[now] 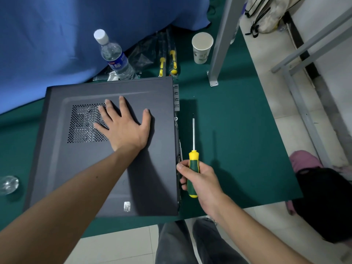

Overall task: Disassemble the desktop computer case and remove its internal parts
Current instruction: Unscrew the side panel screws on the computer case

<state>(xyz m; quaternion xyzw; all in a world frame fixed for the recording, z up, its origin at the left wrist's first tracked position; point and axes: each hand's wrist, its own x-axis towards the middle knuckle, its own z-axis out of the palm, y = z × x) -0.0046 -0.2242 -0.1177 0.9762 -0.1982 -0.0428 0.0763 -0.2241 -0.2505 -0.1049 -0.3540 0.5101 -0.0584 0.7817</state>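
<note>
Clearly we are at the start: the dark grey metal computer case [106, 147] lies flat on the green mat-covered table [238, 140], its perforated side panel on, nothing removed. Our left hand [123, 126] presses flat on that panel, fingers spread. Our right hand [198, 178] is wrapped round the one green-and-yellow screwdriver [193, 164], just beside the case's rear edge. Beyond stand one clear plastic water bottle [114, 56] and one white paper cup [202, 47], plus two bagged yellow-handled tools [167, 62].

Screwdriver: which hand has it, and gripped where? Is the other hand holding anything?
The right hand grips the screwdriver by its handle. The left hand holds nothing, resting flat on the case panel.
</note>
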